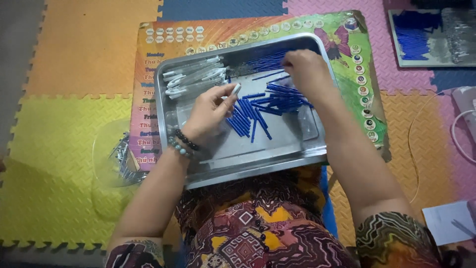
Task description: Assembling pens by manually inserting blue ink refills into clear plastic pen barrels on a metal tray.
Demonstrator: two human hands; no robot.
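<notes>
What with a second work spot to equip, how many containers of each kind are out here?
Rectangular shiny steel tray on the lap: 1
Flat rectangular tray of blue and grey parts, far right: 1
Round clear plastic bowl: 1
Total: 3

I've got one view only, head cam, so no 2nd view to share scene w/. It sits above the person's lap & looks steeply down and fwd, away from the body. Close range: both forearms run in from the bottom edge, patterned clothing fills bottom centre. Frame centre is the shallow rectangular steel tray (317,151), approx. arm's reach from the lens. Behind it, the colourful printed board (357,74) runs toward the top edge. The floor of interlocking foam mat tiles (54,129) fills left, right & top margins. Slight tilt, tray edges skewed.
</notes>
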